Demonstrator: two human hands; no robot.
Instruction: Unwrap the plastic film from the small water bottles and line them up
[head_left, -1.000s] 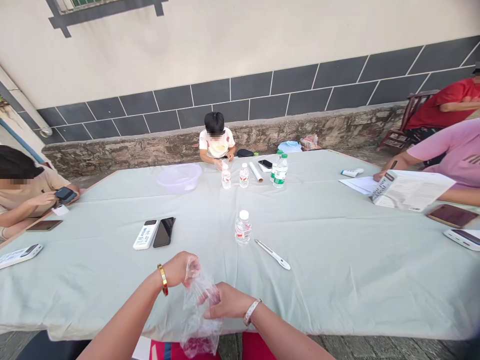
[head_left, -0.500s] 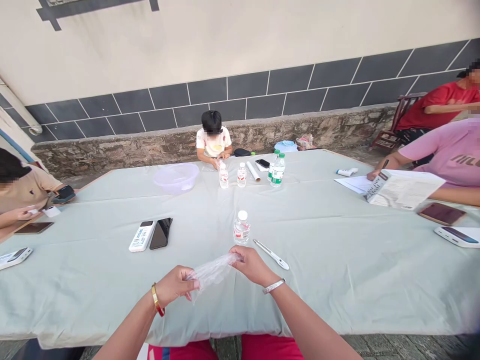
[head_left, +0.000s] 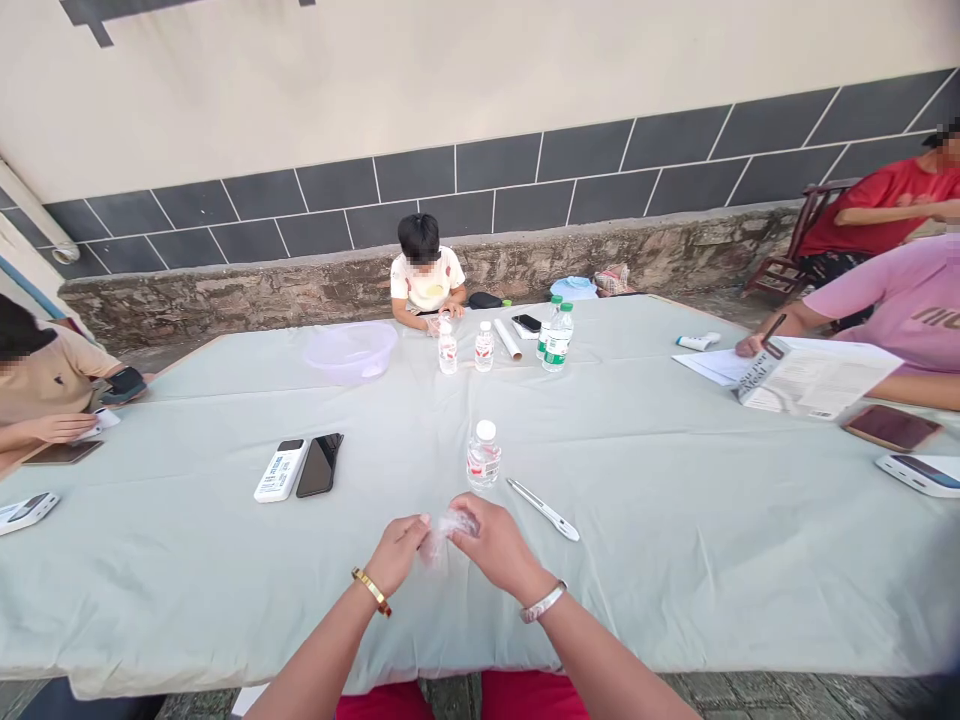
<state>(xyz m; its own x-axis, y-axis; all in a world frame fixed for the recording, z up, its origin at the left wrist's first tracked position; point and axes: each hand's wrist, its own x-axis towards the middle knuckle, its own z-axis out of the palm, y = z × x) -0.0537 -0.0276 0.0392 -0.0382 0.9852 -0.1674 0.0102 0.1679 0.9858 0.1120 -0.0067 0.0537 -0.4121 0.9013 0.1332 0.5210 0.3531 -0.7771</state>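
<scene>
Holding clear plastic film (head_left: 454,523) b/w both hands, over table (head_left: 637,600), nr middle of near edge. Pinching one end in L grip (head_left: 403,552); grasping bunched part in R grip (head_left: 491,537), fingers curled round it.

Standing in the way, just past R grip twd far edge: 1 small bottle (head_left: 484,462), white cap, upright. Just R of it: 1 slim white tool (head_left: 544,509), lying aslant. L of middle, back from near edge: 1 white device (head_left: 280,471) + 1 black phone (head_left: 319,465), side by side.

Along far edge, L to R: 1 lavender basin (head_left: 351,353), 2nd small bottle (head_left: 448,354), 3rd small bottle (head_left: 484,351), 1 white roll (head_left: 508,340), 2nd phone (head_left: 528,323), 1 green-capped bottle (head_left: 557,347) w/ its twin (head_left: 544,341) close behind.

At L edge: 3rd phone (head_left: 64,453), plus 2nd white device (head_left: 28,512) nearer the near L corner. At R edge: papers (head_left: 709,368), 1 upright printed booklet (head_left: 821,382), 4th phone (head_left: 892,427), 3rd white device (head_left: 922,474).

Seated around, 4 others: 1 person in white top (head_left: 427,285) at far edge, 1 person in tan top (head_left: 60,375) at L edge, 1 person in pink top (head_left: 892,300) at R edge, 1 person in red top (head_left: 874,212) beyond far R corner.
</scene>
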